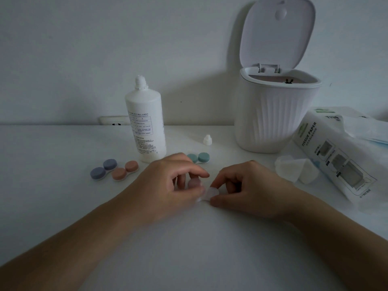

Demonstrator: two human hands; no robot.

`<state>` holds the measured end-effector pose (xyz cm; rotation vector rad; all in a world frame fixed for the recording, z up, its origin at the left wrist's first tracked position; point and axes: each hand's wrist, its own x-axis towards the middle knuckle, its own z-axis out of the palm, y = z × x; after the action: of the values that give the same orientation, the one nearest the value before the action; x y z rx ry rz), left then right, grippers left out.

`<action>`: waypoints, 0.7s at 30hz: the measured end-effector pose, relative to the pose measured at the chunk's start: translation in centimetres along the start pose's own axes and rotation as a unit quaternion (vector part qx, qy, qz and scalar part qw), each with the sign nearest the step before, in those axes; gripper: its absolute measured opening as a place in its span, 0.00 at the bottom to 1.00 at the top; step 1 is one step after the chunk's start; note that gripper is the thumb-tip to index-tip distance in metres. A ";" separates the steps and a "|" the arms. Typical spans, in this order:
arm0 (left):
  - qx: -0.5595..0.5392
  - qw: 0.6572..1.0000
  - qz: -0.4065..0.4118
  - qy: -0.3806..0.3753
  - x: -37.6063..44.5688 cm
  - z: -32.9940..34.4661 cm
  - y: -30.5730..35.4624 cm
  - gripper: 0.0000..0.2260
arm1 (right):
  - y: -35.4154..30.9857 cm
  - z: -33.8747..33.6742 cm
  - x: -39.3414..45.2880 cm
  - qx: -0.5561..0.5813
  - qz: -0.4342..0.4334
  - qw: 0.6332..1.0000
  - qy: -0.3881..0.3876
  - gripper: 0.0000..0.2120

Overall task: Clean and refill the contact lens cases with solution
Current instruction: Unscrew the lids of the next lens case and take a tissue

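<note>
Both my hands meet at the table's middle over a pale pink lens case point(211, 193). My left hand point(168, 185) pinches a pink cap point(194, 182) of it between thumb and fingers. My right hand point(245, 187) pinches the case's whitish body. Behind them stand the uncapped white solution bottle point(146, 124) and its small cap point(207, 140). A purple case point(104, 170), an orange case point(125, 170) and a green case point(199, 158) lie capped on the table.
A white ribbed bin point(273, 120) with its lid up stands at the back right. A tissue paper pack point(336, 158) lies on the right, crumpled tissues point(294, 170) beside it. A wall socket point(114, 120) sits behind the table edge.
</note>
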<state>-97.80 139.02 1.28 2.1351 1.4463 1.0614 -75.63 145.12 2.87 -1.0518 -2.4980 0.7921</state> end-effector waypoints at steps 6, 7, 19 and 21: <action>-0.059 0.995 -0.045 0.065 0.4 -0.6 -0.1 0.06 | -0.1 0.0 -0.1 -0.003 -0.001 1.000 0.003 0.07; -0.068 0.993 -0.067 0.067 0.4 -0.8 -0.2 0.05 | -0.1 -0.1 -0.1 -0.003 0.000 1.000 0.003 0.07; 0.102 0.981 -0.166 -0.004 0.0 -2.4 -0.7 0.08 | 0.2 -0.2 -0.1 0.016 0.004 1.000 0.002 0.05; 0.115 0.979 -0.168 -0.019 0.0 -2.6 -0.6 0.11 | 0.3 -0.2 -0.1 0.026 0.008 1.000 0.008 0.05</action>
<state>-100.10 138.92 2.59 1.9436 1.9054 0.7558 -75.29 145.30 2.89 -1.0568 -2.4449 0.8468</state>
